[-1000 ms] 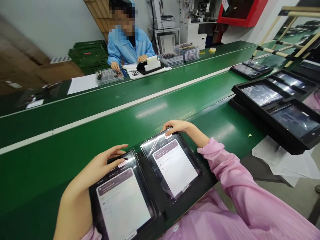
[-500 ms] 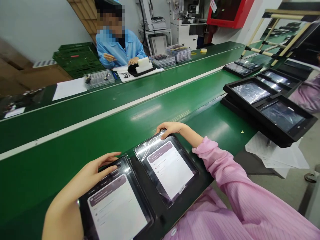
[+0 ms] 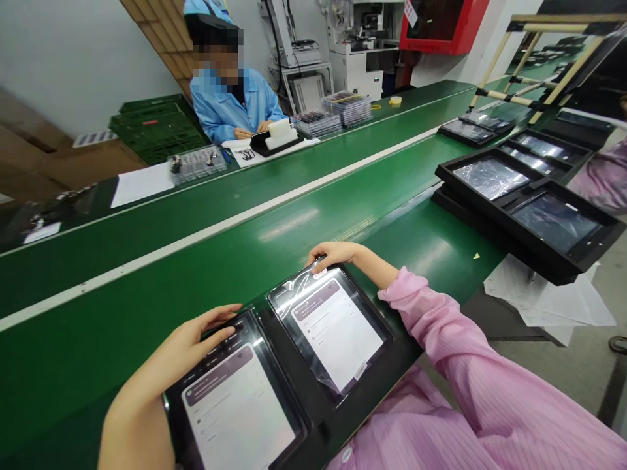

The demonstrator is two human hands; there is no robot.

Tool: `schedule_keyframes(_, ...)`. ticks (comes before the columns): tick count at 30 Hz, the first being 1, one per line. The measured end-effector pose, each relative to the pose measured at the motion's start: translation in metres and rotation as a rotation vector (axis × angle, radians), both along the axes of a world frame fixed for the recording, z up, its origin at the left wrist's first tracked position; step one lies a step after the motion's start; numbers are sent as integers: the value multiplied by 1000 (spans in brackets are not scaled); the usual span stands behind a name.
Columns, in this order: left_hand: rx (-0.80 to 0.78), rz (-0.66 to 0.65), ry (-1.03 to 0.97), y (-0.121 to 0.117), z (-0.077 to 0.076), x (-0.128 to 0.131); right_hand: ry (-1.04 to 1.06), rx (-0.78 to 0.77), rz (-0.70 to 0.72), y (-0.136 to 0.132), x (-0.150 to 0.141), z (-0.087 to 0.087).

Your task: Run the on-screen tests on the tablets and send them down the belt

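A black tray (image 3: 318, 427) lies at the near edge of the green conveyor belt (image 3: 147, 313) and holds two lit tablets. My left hand (image 3: 189, 343) rests on the top edge of the left tablet (image 3: 235, 408), fingers stretched out, thumb touching the upper screen. My right hand (image 3: 333, 254) curls over the far top corner of the right tablet (image 3: 330, 329), fingertips pressed on its edge. Both screens show a white dialog under a mauve header. A pink sleeve (image 3: 455, 365) covers my right arm.
More black trays (image 3: 533, 196) with dark tablets stand at the right, over white paper sheets (image 3: 548, 303). Across the belt a person in a blue coat (image 3: 230, 104) works among papers, clear cases (image 3: 196, 163) and stacked trays (image 3: 347, 108). Green crates (image 3: 157, 124) are behind.
My hands stay on the tablets' top edges; the left thumb has shifted slightly. The view has drifted a little. The person opposite has lowered a hand to the work surface.
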State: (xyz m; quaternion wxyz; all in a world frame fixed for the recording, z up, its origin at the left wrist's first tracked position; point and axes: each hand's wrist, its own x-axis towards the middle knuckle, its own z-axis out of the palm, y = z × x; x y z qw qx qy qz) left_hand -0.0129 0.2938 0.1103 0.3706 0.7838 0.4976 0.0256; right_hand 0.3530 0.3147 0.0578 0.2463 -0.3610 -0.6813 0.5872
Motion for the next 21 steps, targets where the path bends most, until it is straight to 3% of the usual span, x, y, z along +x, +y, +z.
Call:
schedule_keyframes(3, 45, -97, 97, -6, -6, 4, -160, 118, 43, -8, -1, 5)
schedule_keyframes(6, 110, -261, 287, -21, -12, 14, -583, 329, 90, -19, -3, 7)
schedule_keyframes(8, 161, -293, 413, -28, -13, 23, -738, 383, 91, -23, -1, 4)
schedule_keyframes(10, 180, -258, 440, -29, -12, 29, -663, 330, 9, -20, 2, -1)
schedule_keyframes(14, 124, -96, 292, -21, -6, 33, -428, 173, -257, -8, 11, -14)
schedule_keyframes(16, 117, -42, 251, -20, -5, 31, -404, 145, -284, -11, 14, -18)
schedule_keyframes(21, 103, -314, 317, -37, -7, 23, -277, 141, -227, -54, 24, -23)
